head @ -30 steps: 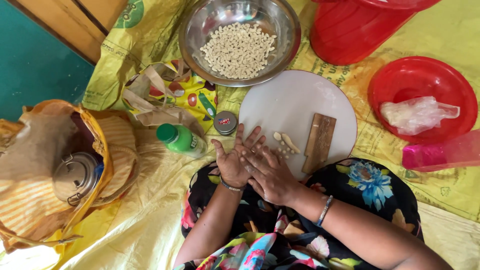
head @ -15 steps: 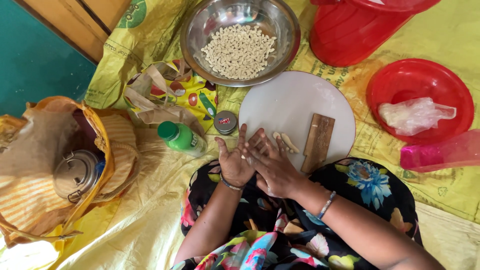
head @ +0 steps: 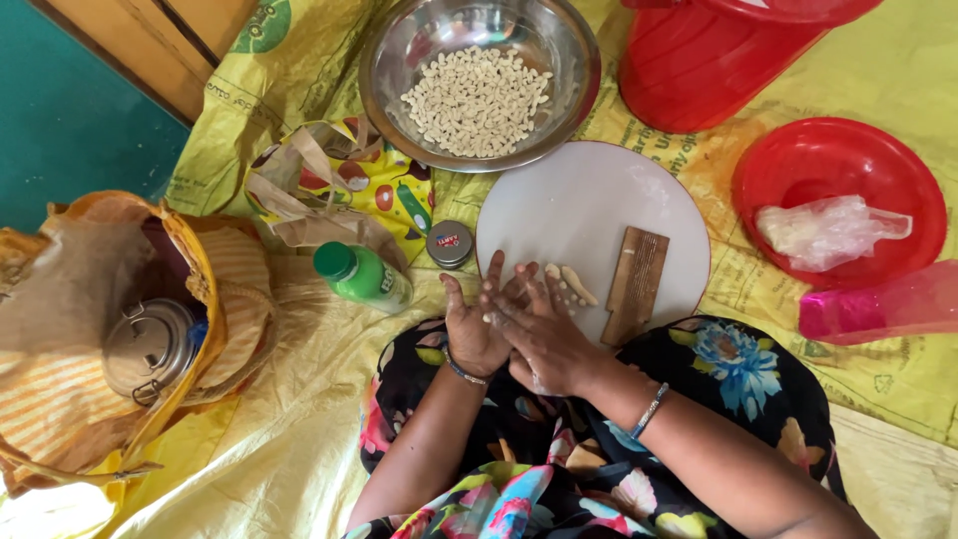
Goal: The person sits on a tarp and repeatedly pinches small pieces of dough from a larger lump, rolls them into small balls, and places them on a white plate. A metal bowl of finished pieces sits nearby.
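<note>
The left hand (head: 477,324) and the right hand (head: 544,334) are pressed together, the right palm laid over the left, fingers stretched flat; whether anything lies between the palms cannot be told. They meet at the near edge of the round white board (head: 589,215), which serves here as the landmark. On the board, just past the fingertips, lie two small pale dough pieces (head: 571,282), and right of these one ridged wooden block (head: 635,284) lies slightly tilted. Each wrist carries one thin bangle.

Just beyond the board's far edge stands one steel bowl (head: 399,50) holding a heap of small pale shaped pieces (head: 477,100). Far-right of the board is one red bucket (head: 718,70). To the board's right sits one red basin (head: 898,170) with one crumpled clear plastic bag (head: 826,230) in it, and one pink transparent container (head: 878,304) lies against the basin's near rim. Touching the board's left edge is one small round tin (head: 449,244); left of that lies one green bottle (head: 364,276) on its side, and beyond it one printed cloth bag (head: 339,190) with vegetable pictures. Well left of the board an open orange bag (head: 200,269) holds one steel lidded pot (head: 145,349).

Everything rests on yellow printed sacking (head: 289,439) spread over the floor. At the far left corner a teal floor (head: 70,120) and a wooden door frame (head: 170,45) show. The person sits at the board's near side, lap covered in black flowered cloth (head: 758,389).
</note>
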